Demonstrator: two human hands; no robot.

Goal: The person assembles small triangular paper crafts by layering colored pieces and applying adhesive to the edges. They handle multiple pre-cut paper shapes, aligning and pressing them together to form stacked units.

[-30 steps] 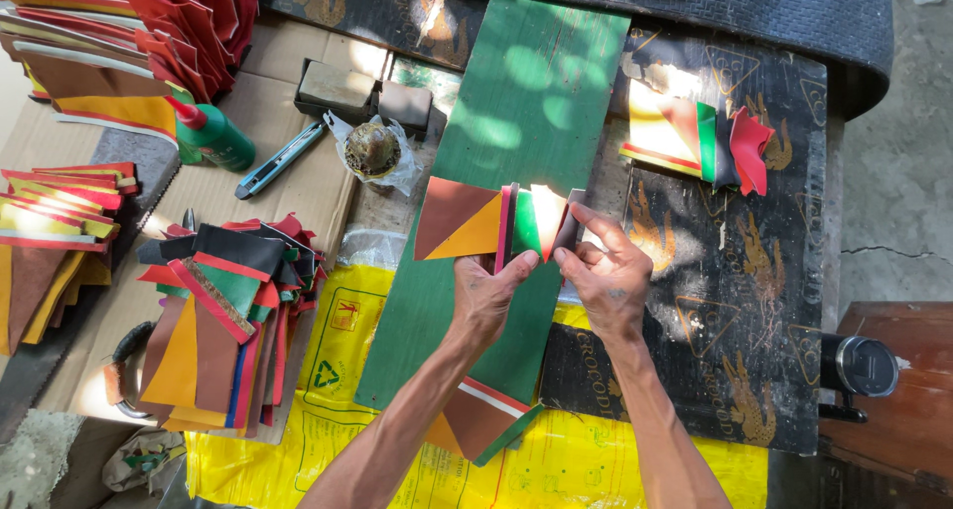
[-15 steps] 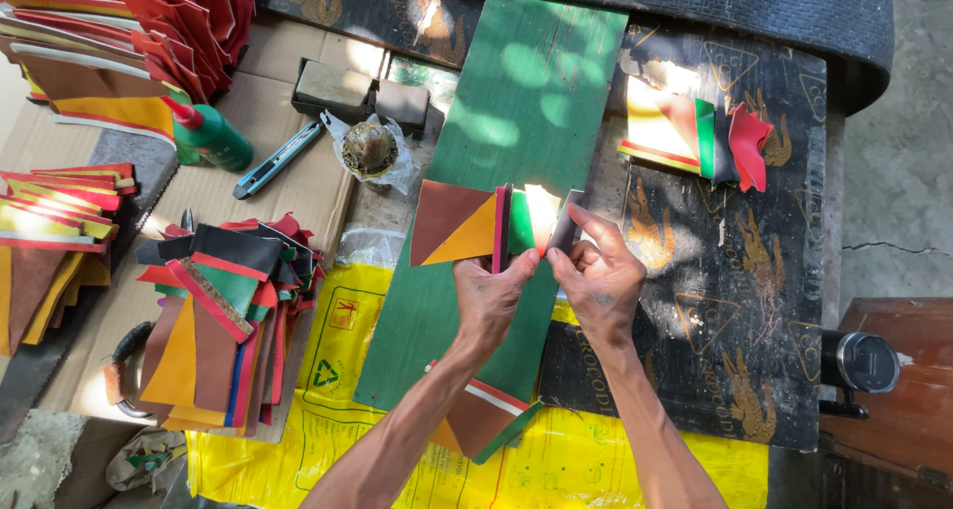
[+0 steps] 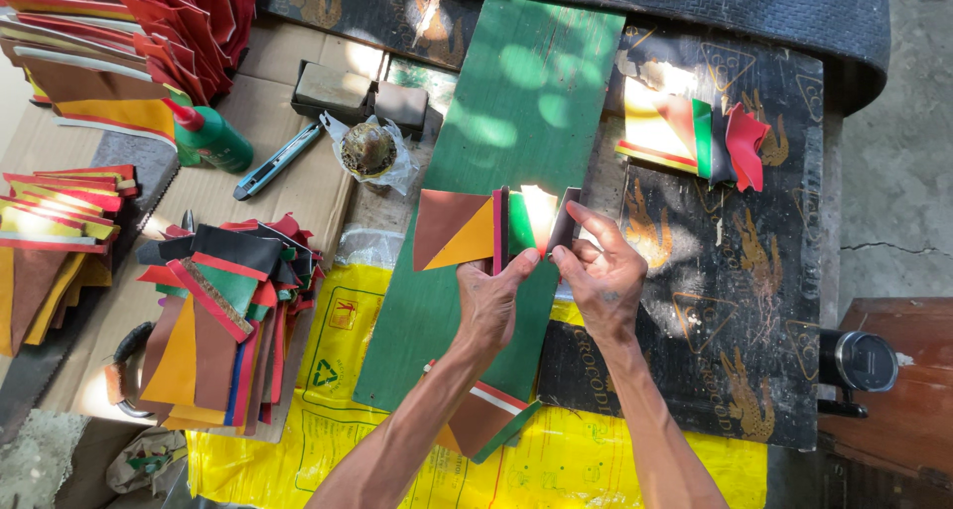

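A patchwork piece (image 3: 467, 231) of brown, orange, red and green panels lies on a long green board (image 3: 516, 102). My left hand (image 3: 493, 299) pinches its lower edge near the green panel. My right hand (image 3: 596, 271) holds the dark flap at its right end, thumb and forefinger closed on it. The two hands almost touch at the fingertips. A second brown-and-green piece (image 3: 486, 420) lies under my left forearm.
A finished coloured piece (image 3: 685, 132) lies at the right on the black patterned mat (image 3: 735, 301). Stacks of cut pieces (image 3: 218, 320) sit at the left. A utility knife (image 3: 276, 162), a green bottle (image 3: 208, 137), a bagged round object (image 3: 369, 150) and yellow sheeting (image 3: 556, 459) surround the board.
Both hands have stayed at the right end of the piece; my right fingers shifted slightly on the dark flap. Nothing else moved.
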